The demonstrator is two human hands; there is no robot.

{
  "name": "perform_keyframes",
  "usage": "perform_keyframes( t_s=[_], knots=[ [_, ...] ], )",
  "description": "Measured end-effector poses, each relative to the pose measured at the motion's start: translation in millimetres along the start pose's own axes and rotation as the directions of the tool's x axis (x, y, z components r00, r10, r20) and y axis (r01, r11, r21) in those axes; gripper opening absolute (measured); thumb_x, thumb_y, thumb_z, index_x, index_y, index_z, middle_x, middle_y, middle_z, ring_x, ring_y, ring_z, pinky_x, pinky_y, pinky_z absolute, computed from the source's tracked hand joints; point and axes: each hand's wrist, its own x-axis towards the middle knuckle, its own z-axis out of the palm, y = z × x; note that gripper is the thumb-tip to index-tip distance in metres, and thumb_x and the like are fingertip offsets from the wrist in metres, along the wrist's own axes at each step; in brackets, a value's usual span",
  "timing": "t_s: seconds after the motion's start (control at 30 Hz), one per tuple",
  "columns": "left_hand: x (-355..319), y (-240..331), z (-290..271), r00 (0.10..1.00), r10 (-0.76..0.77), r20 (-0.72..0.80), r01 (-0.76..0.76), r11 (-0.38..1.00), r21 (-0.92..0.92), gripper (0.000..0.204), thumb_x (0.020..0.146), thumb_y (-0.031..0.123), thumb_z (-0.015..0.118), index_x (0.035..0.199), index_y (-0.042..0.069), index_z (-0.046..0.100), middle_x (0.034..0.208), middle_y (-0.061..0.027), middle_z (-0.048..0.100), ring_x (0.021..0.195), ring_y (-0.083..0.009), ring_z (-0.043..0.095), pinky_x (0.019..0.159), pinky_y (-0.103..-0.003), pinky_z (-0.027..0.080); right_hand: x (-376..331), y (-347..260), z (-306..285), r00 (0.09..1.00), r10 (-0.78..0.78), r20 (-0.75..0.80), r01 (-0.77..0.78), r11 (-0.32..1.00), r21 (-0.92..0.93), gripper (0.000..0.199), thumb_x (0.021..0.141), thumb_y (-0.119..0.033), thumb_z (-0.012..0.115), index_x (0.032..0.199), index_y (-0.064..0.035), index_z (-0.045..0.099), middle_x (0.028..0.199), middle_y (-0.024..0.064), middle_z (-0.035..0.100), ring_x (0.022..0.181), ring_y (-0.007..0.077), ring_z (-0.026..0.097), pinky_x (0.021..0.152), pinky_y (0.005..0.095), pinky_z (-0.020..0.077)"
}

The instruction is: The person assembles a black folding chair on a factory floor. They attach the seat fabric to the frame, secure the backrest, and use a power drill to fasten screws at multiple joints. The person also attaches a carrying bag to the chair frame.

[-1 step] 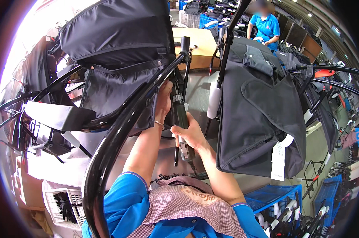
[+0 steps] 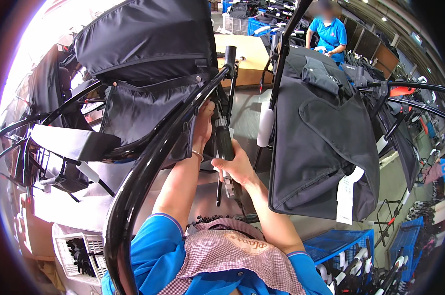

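A dark inline power screwdriver (image 2: 225, 145) is wrapped in my right hand (image 2: 239, 166), its cord end toward me and its metal nose pointing away. Beyond that nose, my left hand (image 2: 203, 127) is closed next to the black frame tube (image 2: 169, 129) of a stroller. Tube and fabric hide part of its fingers, and what they hold cannot be made out. The stroller's black fabric seat (image 2: 149, 49) rises at the left above my left forearm. Exactly where the screwdriver's tip touches is hidden.
Close on the right stands another black stroller seat (image 2: 320, 142) with a white tag (image 2: 346, 197). A metal worktop (image 2: 249, 105) lies beneath. A white basket (image 2: 80, 255) and a blue crate (image 2: 338, 243) flank me. A person in blue (image 2: 329, 34) works at the far right.
The screwdriver has shifted very slightly to the right in my right hand. My left hand and the strollers look nearly the same.
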Motion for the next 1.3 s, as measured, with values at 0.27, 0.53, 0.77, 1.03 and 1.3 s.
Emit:
perform_keyframes(
  t_s=[0.27,0.53,0.77,1.03,1.3],
  knots=[
    [-3.3,-1.1,3.2,1.0,-0.001,0.003,0.001,0.999,-0.052,0.02,0.084,0.0,0.065,0.1,0.011,0.064,0.099,0.0032,0.063,0.089,-0.0084,0.057,0.077,-0.023,0.043,8.1,19.3,-29.5,0.953,-0.299,-0.055,0.211,0.782,-0.586,0.104,0.053,-0.033,0.091,0.137,-0.0035,0.037,0.122,0.0151,0.057,0.113,0.0243,0.054,0.097,0.0337,0.0406],
    [-7.1,0.4,0.4,1.0,0.001,0.018,0.0,0.998,-0.055,0.021,0.082,-0.001,0.064,0.101,0.01,0.063,0.098,0.0032,0.062,0.087,-0.0086,0.055,0.076,-0.024,0.042,2.2,10.5,-26.9,0.964,-0.264,-0.019,0.207,0.797,-0.568,0.105,0.055,-0.033,0.09,0.138,-0.0042,0.034,0.125,0.016,0.056,0.117,0.0263,0.053,0.099,0.0341,0.0395],
    [-4.9,-8.9,-6.9,0.999,0.047,0.012,-0.048,0.999,0.018,0.022,0.081,-0.001,0.066,0.102,0.007,0.064,0.099,0.0013,0.063,0.088,-0.0098,0.058,0.08,-0.024,0.046,9.3,31.9,-39.0,0.949,-0.312,-0.032,0.24,0.786,-0.569,0.108,0.053,-0.032,0.092,0.139,-0.005,0.033,0.122,0.0148,0.058,0.113,0.0246,0.055,0.097,0.0328,0.0406],
    [-11.2,4.5,8.7,0.999,-0.018,-0.046,0.016,0.999,-0.034,0.019,0.083,0.002,0.067,0.099,0.01,0.065,0.096,0.0034,0.063,0.084,-0.0084,0.057,0.076,-0.023,0.044,2.1,7.8,-32.0,0.968,-0.248,-0.038,0.17,0.762,-0.625,0.104,0.055,-0.03,0.091,0.138,-0.0033,0.033,0.12,0.0127,0.057,0.112,0.0216,0.053,0.098,0.0321,0.0401],
    [0.2,-3.4,0.1,0.997,-0.047,-0.062,0.043,0.996,-0.074,0.018,0.084,0.008,0.068,0.101,0.009,0.061,0.093,0.0005,0.063,0.082,-0.009,0.057,0.073,-0.024,0.044,-6.8,-15.9,-7.8,0.988,0.063,0.138,-0.092,0.972,0.215,0.07,0.069,-0.045,0.081,0.113,-0.0062,0.043,0.067,0.0068,0.058,0.045,0.0153,0.055,0.039,0.0273,0.0435]
  ],
)
